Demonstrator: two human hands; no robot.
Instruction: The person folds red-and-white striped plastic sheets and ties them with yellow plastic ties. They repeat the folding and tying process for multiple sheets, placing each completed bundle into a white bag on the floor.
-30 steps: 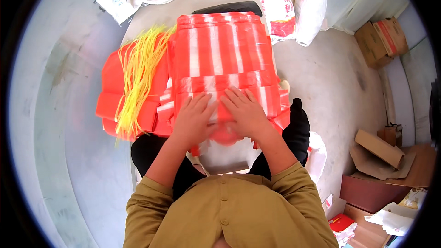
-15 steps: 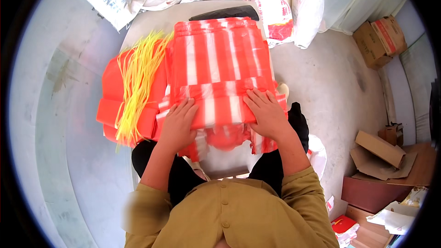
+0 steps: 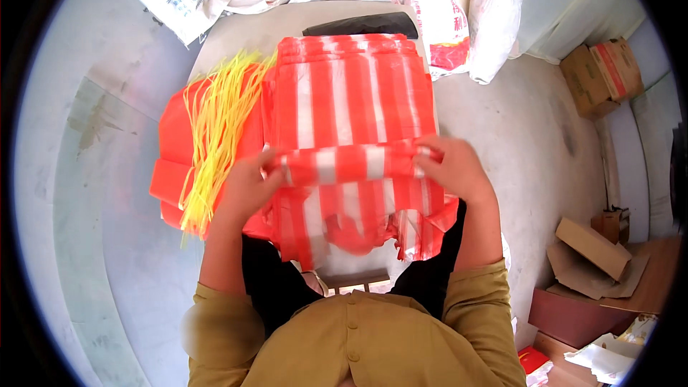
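A stack of red-and-white striped plastic bags [image 3: 351, 89] lies in front of me, its handle ends with cut-outs hanging over the near edge. My left hand [image 3: 251, 183] pinches the left end of a folded band of the top striped plastic bag [image 3: 347, 165]. At the band's right end, my right hand [image 3: 459, 166] has thumb and fingers closed on it. Between them the band is stretched flat, lifted slightly off the stack. Left of the stack, a bundle of yellow strips [image 3: 223, 136] rests on folded red material [image 3: 173, 129].
A black folded plastic piece [image 3: 362, 26] lies behind the stack. White printed sacks [image 3: 444, 25] stand beyond the light-coloured tabletop [image 3: 258, 25]. On the right are a cardboard box [image 3: 602, 79] by the wall and an open carton [image 3: 595, 251] on a dark red box [image 3: 573, 308].
Both hands lay flat on the folded part of the striped bag; now they grip its two ends and have raised the band. The view has shifted slightly.
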